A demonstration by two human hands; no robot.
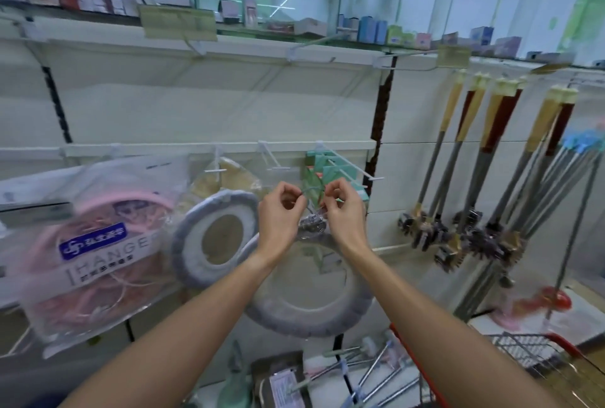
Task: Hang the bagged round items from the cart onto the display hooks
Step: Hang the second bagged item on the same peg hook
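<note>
A grey padded ring in a clear bag (306, 304) hangs from my two hands in front of the shelf wall. My left hand (280, 213) and my right hand (340, 208) each pinch the gathered top of that bag, just below a white display hook (274, 158). A second grey ring in a bag (214, 239) hangs from the hook (216, 163) to the left. The red wire cart (537, 358) stands at the lower right.
A large bag of pink hangers (95, 253) hangs at the left. Teal packets (322, 172) fill the hook to the right. Long-handled brushes (474, 178) hang further right. Boxes line the top shelf (183, 19). Tools lie in a bin (360, 375) below.
</note>
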